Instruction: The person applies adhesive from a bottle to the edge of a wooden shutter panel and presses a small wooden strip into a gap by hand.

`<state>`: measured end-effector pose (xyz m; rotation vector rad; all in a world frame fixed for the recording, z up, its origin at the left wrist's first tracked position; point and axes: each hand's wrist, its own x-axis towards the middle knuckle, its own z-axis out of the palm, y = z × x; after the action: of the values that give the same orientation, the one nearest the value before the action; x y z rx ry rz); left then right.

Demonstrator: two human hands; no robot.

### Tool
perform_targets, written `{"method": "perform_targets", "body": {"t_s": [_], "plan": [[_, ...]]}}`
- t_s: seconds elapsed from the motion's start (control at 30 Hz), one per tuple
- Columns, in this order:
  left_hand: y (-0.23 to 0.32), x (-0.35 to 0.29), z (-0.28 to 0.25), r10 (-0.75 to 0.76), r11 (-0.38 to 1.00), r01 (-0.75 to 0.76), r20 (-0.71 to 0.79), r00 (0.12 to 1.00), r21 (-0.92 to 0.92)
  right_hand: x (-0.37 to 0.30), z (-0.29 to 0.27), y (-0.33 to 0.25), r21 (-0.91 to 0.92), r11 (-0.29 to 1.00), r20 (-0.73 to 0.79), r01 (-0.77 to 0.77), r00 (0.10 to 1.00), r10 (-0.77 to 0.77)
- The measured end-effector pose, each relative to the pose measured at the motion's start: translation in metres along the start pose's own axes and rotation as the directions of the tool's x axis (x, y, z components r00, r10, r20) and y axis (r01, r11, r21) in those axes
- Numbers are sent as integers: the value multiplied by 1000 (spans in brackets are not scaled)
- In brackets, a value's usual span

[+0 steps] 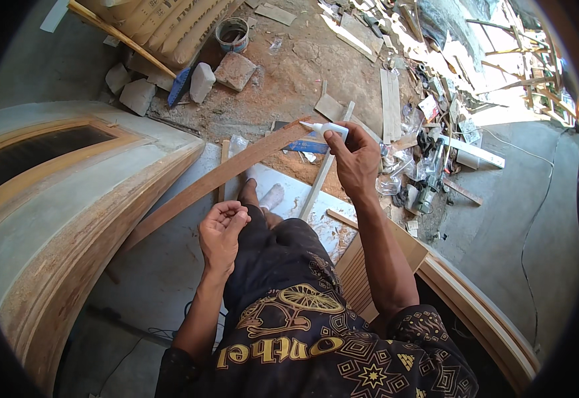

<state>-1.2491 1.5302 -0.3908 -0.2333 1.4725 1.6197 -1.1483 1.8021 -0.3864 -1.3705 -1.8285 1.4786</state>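
My right hand is closed round a small white squeeze bottle with a thin nozzle. The bottle lies almost level, nozzle pointing left, its tip at the far end of a long reddish-brown wooden strip. From there the strip slants down and left to the edge of a wooden frame. My left hand is raised over my lap, right of the strip and apart from it. Its fingers are curled in with the thumb against them; whatever they may hold is hidden.
A wood-edged panel with an opening stands at left. Stacked sacks, a bucket, a blue-headed broom and blocks are at the back. Scraps and a power tool litter the right; boards lie beside me.
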Motion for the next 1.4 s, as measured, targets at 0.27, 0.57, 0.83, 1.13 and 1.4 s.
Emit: {"method": "perform_targets", "body": {"t_s": [0.27,0.57,0.83,1.13,1.4], "plan": [[-2,2,1,20,999,-21,15,1000,32,1,-2,-2,-12,1000,-4,-1,1000,1],[-1,3,5,15,999,-15,19,1000,41,2,-4,-2,-29,1000,-6,-2,1000,2],[-2,4,8,17,999,-18,28,999,39,3,-6,3,-12,1000,-11,14,1000,-14],[-2,4,10,7,999,-9,25,1000,47,-3,2,-1,30,999,30,-15,999,15],[-3,5,9,11,999,-12,21,1000,39,-5,9,-8,43,999,58,3,998,-5]]}}
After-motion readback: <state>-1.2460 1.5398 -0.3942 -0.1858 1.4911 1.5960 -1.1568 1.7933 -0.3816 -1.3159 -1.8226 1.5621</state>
